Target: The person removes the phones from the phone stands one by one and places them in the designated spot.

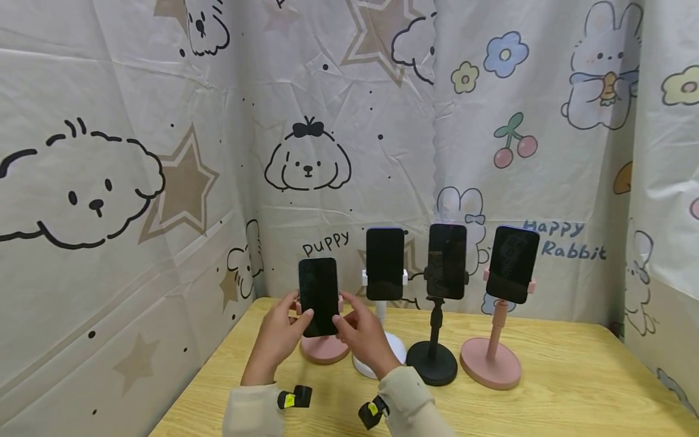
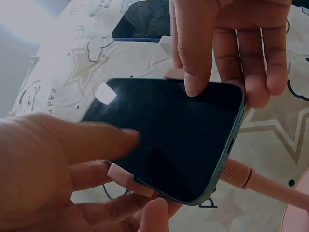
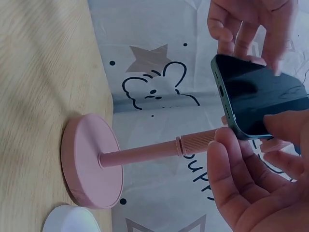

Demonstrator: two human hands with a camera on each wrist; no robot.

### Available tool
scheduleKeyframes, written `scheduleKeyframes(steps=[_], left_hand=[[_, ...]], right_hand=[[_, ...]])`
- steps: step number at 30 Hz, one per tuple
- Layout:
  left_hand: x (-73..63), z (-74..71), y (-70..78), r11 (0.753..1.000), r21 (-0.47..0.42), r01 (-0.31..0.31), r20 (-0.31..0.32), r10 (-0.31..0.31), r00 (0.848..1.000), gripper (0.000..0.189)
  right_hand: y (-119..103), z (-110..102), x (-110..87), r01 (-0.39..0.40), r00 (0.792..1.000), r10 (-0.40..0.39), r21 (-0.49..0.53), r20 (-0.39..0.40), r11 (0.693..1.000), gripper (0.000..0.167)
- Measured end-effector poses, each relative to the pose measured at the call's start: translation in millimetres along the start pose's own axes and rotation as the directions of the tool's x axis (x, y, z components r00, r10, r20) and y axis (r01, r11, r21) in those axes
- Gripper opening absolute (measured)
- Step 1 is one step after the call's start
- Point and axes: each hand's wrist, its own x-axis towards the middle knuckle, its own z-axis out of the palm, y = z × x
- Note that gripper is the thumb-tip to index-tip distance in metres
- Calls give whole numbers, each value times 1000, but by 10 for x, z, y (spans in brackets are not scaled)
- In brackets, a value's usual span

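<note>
Head view: over a wood-grained desk [image 1: 579, 370], I grip a dark-screened phone [image 1: 319, 294] from both sides, my left fingers [image 1: 287, 302] closed on its left edge and my right fingers [image 1: 354, 301] on its lower right. It sits upright in the leftmost pink stand [image 1: 324, 351], farther from me than my two beige sleeves [image 1: 253, 409], each with a black wrist camera strapped beside it.

To the right, three more dark phones stand upright in a row: one on a white stand [image 1: 380, 311], one on a black stand [image 1: 431, 364] and, farthest right, one on a second pink stand [image 1: 490, 364]. Behind hangs a pale cloth [image 1: 382, 164] printed with puppies, stars and rabbits.

Left wrist view: my left thumb [image 2: 104, 140] lies over the screen, with other fingers behind the phone. A pink clamp [image 2: 120, 176] hugs its side, and its rim looks greenish.

Right wrist view: my right thumb [image 3: 289, 124] touches the screen, the other fingers underneath, beside the pink stem.
</note>
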Motion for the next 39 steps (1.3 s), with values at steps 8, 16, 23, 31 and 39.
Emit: scheduleKeyframes(steps=[8, 16, 23, 31, 39], left_hand=[[-33, -64, -13, 998, 68, -18, -2, 18, 1000, 28], [-80, -142, 40, 997, 66, -39, 81, 34, 996, 20], [-130, -179, 151, 997, 33, -70, 155, 64, 986, 26], [-236, -222, 282, 990, 17, -141, 239, 133, 962, 19], [-298, -216, 418, 972, -38, -230, 382, 227, 896, 21]], right_hand=[[-3, -11, -30, 8, 999, -6, -40, 38, 999, 46], [-31, -78, -142, 58, 995, -53, -59, 83, 997, 43], [-85, -189, -267, 44, 990, -41, -16, 132, 999, 38], [-165, -340, -441, 15, 983, -25, 53, 180, 998, 33], [-238, -554, -642, 18, 979, -25, 38, 205, 999, 41]])
